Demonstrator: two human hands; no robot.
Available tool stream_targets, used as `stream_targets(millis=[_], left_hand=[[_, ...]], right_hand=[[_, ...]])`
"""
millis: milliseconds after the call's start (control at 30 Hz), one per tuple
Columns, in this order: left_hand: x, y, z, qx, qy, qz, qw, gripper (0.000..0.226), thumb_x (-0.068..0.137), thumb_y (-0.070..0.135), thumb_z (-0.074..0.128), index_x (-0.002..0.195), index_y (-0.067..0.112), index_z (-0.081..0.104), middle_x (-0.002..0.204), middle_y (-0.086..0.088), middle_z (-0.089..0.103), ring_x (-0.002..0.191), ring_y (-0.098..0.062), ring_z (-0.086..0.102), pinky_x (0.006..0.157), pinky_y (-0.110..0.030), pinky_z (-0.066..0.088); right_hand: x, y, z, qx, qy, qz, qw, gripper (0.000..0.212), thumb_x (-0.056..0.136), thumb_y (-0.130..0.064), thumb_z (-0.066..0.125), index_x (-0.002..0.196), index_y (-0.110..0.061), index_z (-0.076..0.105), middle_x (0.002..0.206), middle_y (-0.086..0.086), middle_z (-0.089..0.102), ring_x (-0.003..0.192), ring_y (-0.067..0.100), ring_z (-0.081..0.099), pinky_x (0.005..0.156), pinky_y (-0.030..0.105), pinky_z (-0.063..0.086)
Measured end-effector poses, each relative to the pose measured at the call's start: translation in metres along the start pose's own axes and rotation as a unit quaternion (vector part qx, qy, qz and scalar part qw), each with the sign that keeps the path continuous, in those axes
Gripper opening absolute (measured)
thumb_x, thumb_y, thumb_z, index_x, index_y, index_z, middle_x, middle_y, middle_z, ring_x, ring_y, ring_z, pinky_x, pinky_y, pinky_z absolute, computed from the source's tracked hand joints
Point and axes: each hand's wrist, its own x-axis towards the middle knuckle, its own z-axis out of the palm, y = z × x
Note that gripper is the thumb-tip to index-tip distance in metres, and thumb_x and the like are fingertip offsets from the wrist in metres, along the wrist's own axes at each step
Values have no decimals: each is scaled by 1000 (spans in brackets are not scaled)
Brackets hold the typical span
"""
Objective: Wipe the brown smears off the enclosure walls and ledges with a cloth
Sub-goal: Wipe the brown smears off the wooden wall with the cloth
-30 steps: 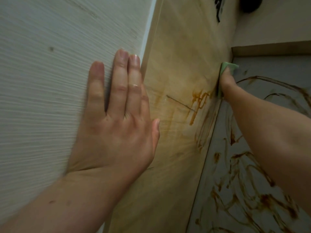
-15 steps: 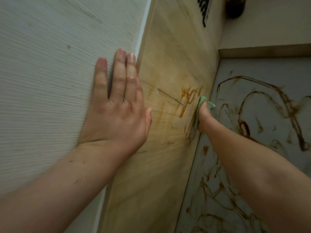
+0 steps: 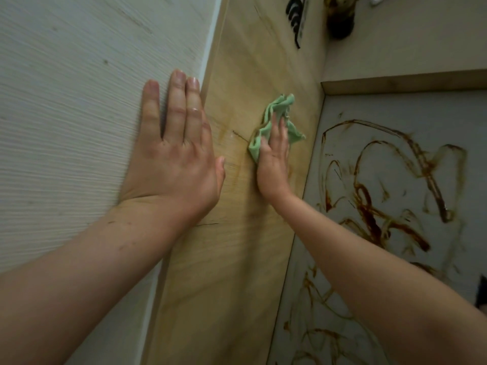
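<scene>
Right hand [image 3: 274, 164] lies flat, fingers straight & a little spread, pressing the green cloth [image 3: 279, 106] onto the wood wall [image 3: 237, 272]. The cloth is bunched under & above the fingers, not gripped. Left hand [image 3: 171, 159] is flat too, fingers straight, holding nothing, braced on the pale textured wall [image 3: 66, 127] w/ its thumb side over onto the wood. Step in hand, as I read it: clearing the wood wall's mid section. Only a faint yellowish haze [image 3: 228, 133] shows beside the cloth, so firm whole-palm passes w/ overlapping strokes along the grain should lift it. Refold to a clean face first, else the cloth prob. just spreads the brown. A thin dark line [image 3: 240, 136] near the cloth looks like a scratch, not a smear, so no point scrubbing it. Heavy brown smears [image 3: 369, 206] cover the grey panel [image 3: 448, 114] to the right, apart from the cloth; the ledge [image 3: 395, 84] above it looks clean. Writing: black print [image 3: 296, 19] at the wood's top edge, cut off & too skewed to read. Dark bottle-like thing [image 3: 340, 19] beside it, no label legible.
</scene>
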Motion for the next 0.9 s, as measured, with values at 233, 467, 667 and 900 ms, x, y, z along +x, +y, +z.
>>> stream_targets(millis=[233,467,667,900], left_hand=[[-1,1,4,15,-3,5,1000,85,103,52,6,156,-14,13,166,-34,-2,155,-50,-6,123,-65,-3],[-1,2,2,15,-1,9,1000,86,103,52,7,156,-15,9,166,-34,-1,155,-50,-4,123,-64,-2],[0,2,0,14,3,4,1000,86,102,53,10,156,-15,13,166,-34,0,155,-50,-3,123,-65,-2],[-2,3,2,17,14,8,1000,85,102,53,10,156,-14,16,166,-33,4,155,-49,0,124,-64,1]], right_hand=[[27,111,-19,30,13,323,946,57,110,-52,12,165,-37,3,174,-1,-2,160,24,-4,128,55,-1],[7,198,-7,72,25,520,851,103,77,-86,4,166,-33,9,172,5,16,158,31,16,126,60,12],[-28,20,4,66,6,253,965,59,108,-58,15,162,-46,-5,173,-6,-10,159,25,-11,125,55,-5],[-24,70,-4,43,24,217,975,58,108,-51,18,164,-40,5,174,-7,-2,159,17,-5,126,45,-2]])
